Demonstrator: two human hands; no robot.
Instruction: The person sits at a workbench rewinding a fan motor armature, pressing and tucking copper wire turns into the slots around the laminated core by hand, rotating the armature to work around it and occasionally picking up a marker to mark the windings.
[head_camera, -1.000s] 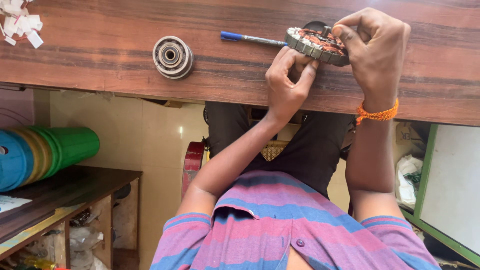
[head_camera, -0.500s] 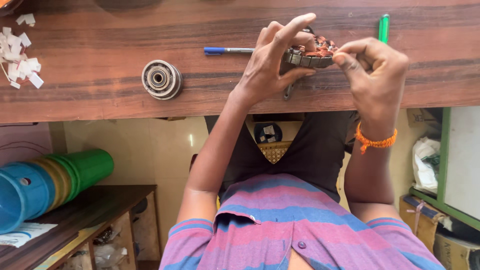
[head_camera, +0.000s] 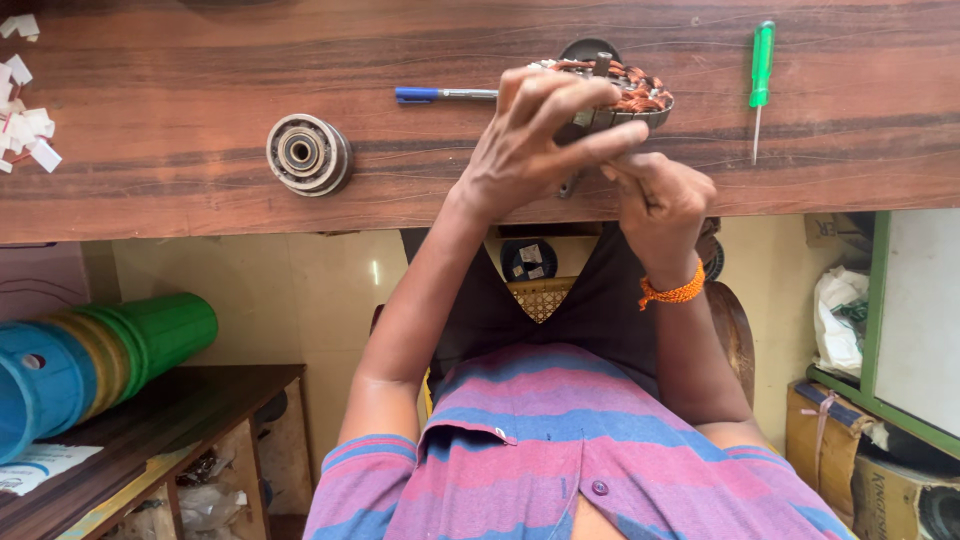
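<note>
Left hand (head_camera: 545, 135) grips a round stator (head_camera: 625, 95) wound with copper wire, fingers spread over its near rim, held just above the desk (head_camera: 200, 200). Right hand (head_camera: 655, 200) is closed just below the stator; what it holds cannot be told. Blue pen (head_camera: 440, 95) lies left of the stator, bearing (head_camera: 308, 154) farther left, green screwdriver (head_camera: 761, 75) right

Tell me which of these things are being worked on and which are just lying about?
In hand:
copper-wound stator, held by left hand
right hand beneath it

Lying about:
blue pen
green screwdriver
round metal bearing part
white paper scraps
</note>
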